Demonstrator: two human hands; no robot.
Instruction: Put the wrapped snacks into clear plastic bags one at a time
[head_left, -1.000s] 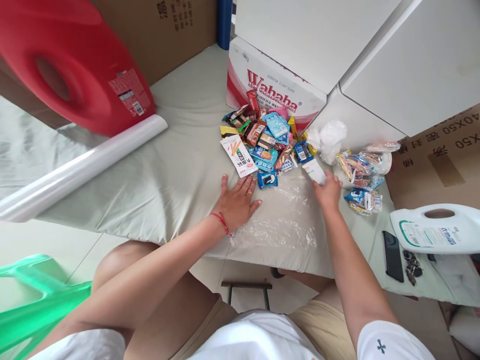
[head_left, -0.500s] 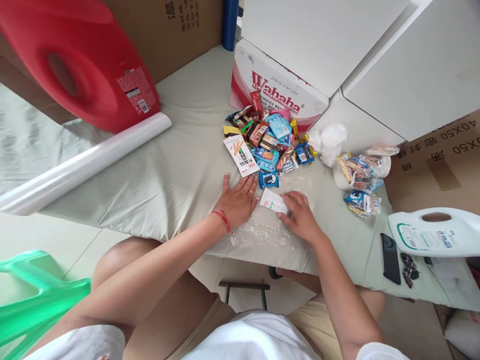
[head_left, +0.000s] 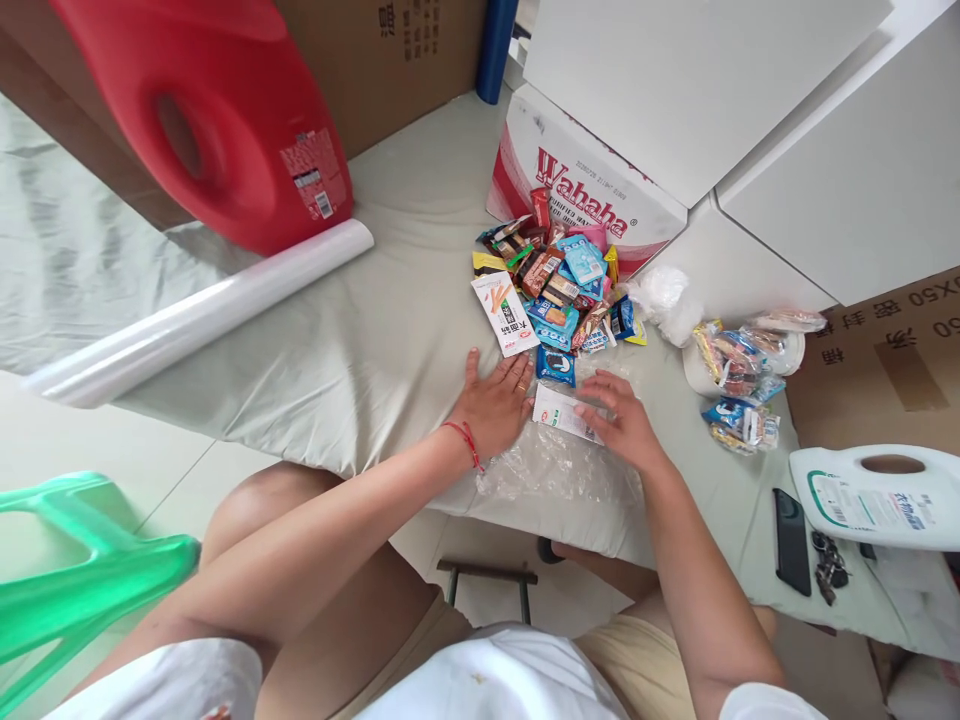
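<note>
My left hand lies flat, fingers spread, at the left edge of a clear plastic sheet or bag. A white snack packet rests on that plastic. Over its right end is my right hand, fingers apart and slightly bent; whether they touch the packet is hard to tell. Just beyond my left fingertips lies a larger white snack packet with an orange picture. Behind the hands is a pile of small wrapped snacks, with a blue packet at its near side.
A Wahaha carton stands behind the pile. Bagged snacks and crumpled plastic lie to the right, with a phone, keys and a white jug. On the left are a red jug and a plastic roll.
My right fingers have loosened and lifted from the white packet, which now lies flatter with more of it showing. My left hand stays in place. The whole view has shifted slightly.
</note>
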